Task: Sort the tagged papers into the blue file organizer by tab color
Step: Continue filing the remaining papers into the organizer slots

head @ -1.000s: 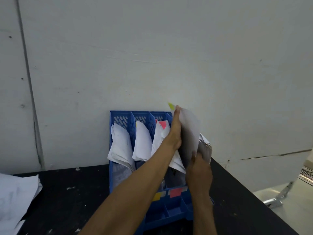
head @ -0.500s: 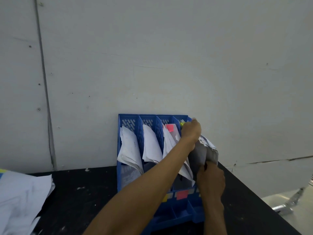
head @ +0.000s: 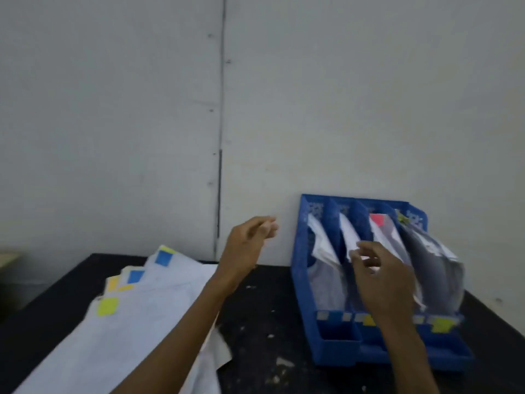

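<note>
Both of my hands are empty: the left hand (head: 250, 243) hangs loosely curled in mid-air, and the right hand (head: 380, 277) is spread open in front of the blue file organizer (head: 308, 302), which stands on the black worktop (head: 255, 322) against the wall. The unsorted tagged papers (head: 136, 317) lie fanned out below and to the left of my left hand, showing a blue tab (head: 164, 257) and a yellow tab (head: 108, 306). A pink tab (head: 377, 219) sits in the slot behind my right hand. Motion blur makes the slot labels hard to read, so I may misfile the next sheet. The filed papers sag forward and could spill if my right hand brushes them.
</note>
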`<state>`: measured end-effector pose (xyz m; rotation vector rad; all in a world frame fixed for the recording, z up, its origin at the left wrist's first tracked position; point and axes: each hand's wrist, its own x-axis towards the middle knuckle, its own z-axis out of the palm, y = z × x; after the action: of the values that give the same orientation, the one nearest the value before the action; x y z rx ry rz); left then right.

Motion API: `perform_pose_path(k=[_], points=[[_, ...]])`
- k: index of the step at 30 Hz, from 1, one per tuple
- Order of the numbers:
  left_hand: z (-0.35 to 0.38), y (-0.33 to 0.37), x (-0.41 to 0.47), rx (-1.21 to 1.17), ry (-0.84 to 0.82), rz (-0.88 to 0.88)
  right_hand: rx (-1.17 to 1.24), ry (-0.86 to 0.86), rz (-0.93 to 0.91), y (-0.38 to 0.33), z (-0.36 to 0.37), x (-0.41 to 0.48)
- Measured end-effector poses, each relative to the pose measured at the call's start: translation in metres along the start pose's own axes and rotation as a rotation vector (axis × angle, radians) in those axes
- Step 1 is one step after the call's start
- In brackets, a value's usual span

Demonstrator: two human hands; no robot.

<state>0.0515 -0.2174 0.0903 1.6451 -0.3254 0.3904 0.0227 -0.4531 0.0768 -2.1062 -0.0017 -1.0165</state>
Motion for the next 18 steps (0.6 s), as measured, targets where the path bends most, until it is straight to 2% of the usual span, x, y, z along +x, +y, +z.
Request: perform_pose_path(k=[2, 6, 9, 11, 14, 18], points=[[-0.063, -0.035, -0.031, 0.18, 0.121, -0.038, 0.065, -0.154, -0.009, -0.029, 0.035, -0.028], [-0.153, -0.088, -0.091, 0.563, 0.407, -0.246, 0.155, -0.484, 0.02, -0.078, 0.121, -0.099], [-0.195, -0.106, -0.127, 0.741, 0.542, -0.402, 0.096, -0.691, 0.138, -0.108, 0.175, -0.16], [-0.211, -0.109, -0.14, 0.779, 0.561, -0.468, -0.045, -0.786, 0.176, -0.122, 0.194, -0.193], [-0.231, -0.116, -0.151, 0.765, 0.532, -0.554, -0.234, -0.769, 0.17, -0.142, 0.2, -0.223], [-0.238, -0.127, -0.159, 0.694, 0.537, -0.54, -0.219, -0.701, 0.226, -0.151, 0.201, -0.236]])
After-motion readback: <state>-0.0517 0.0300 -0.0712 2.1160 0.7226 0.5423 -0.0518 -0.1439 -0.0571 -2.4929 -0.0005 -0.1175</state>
